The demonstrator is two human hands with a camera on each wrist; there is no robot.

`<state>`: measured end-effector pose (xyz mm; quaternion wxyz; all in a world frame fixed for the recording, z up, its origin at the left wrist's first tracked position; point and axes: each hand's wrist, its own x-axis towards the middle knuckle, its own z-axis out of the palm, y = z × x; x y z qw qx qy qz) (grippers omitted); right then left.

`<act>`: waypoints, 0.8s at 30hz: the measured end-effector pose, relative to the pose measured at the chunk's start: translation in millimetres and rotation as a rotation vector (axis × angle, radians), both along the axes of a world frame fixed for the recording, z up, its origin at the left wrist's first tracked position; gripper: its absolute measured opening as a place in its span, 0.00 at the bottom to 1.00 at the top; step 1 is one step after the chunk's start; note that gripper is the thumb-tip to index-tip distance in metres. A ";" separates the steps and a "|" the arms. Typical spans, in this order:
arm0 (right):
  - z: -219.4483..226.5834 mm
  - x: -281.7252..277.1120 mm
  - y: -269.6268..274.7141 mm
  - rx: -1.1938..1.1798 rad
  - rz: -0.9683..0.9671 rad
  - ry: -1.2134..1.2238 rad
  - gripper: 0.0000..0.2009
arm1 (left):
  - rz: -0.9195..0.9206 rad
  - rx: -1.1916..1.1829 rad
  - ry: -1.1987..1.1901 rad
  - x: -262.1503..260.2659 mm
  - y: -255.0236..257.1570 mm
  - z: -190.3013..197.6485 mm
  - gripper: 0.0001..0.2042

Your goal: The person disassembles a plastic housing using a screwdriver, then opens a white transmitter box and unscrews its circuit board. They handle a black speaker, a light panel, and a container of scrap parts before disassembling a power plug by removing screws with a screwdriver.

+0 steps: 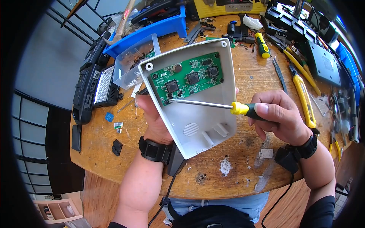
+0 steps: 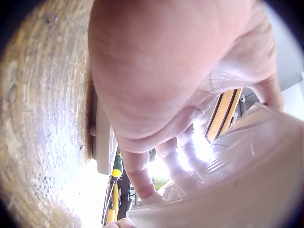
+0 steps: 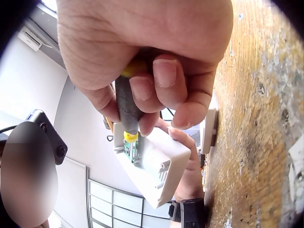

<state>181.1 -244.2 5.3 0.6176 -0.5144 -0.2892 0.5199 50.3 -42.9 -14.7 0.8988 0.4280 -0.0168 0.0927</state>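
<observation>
The left hand (image 1: 154, 121) holds a white plastic housing (image 1: 197, 125) from below and behind, tilted up off the table; most of its fingers are hidden there in the head view. Inside the housing sits a green circuit board (image 1: 186, 78) with several black square buttons. A screwdriver (image 1: 205, 104) with a yellow and dark green handle is gripped by the right hand (image 1: 279, 117), its tip at the board's lower left corner. In the right wrist view the fingers of the right hand (image 3: 156, 85) curl round the handle (image 3: 127, 104).
Behind the housing are a clear bin (image 1: 127, 62) of small parts and a blue tray (image 1: 148, 32). A yellow-green screwdriver (image 1: 262, 45), a yellow cutter (image 1: 304, 98), tweezers (image 1: 280, 74) and pliers lie to the right. A black device (image 1: 86, 91) stands at the left edge.
</observation>
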 end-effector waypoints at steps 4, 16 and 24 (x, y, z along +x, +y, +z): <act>0.5 -0.6 -0.3 -0.003 -0.003 -0.009 0.17 | -0.004 -0.010 -0.003 -0.1 -0.1 0.0 0.61; 1.2 1.4 -2.3 0.018 -0.008 -0.012 0.18 | -0.073 -0.135 -0.072 2.9 -2.1 6.6 0.58; 0.7 0.4 -0.6 0.054 -0.032 -0.002 0.17 | -0.048 -0.147 -0.086 2.6 3.2 0.2 0.62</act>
